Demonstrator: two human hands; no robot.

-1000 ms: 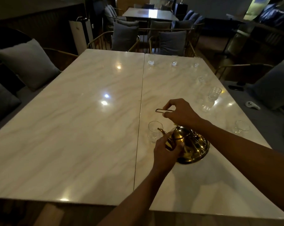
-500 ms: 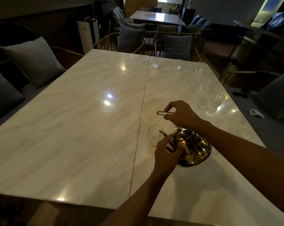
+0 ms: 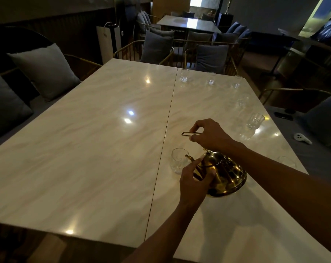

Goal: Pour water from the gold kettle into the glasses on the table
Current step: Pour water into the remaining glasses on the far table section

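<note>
My right hand (image 3: 211, 134) still pinches the gold kettle (image 3: 224, 174) handle; my left hand (image 3: 194, 182) still grips its spout side, tilted over the nearest glass (image 3: 178, 162). Little has changed. Marble table (image 3: 85, 149); cushioned chairs (image 3: 157, 47) beyond.

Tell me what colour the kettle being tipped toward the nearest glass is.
The kettle is shiny gold, seen best in the head view.

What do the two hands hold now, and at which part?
Both hold the gold metal kettle: right hand pinches its thin top handle, left hand grips the body by the spout.
</note>
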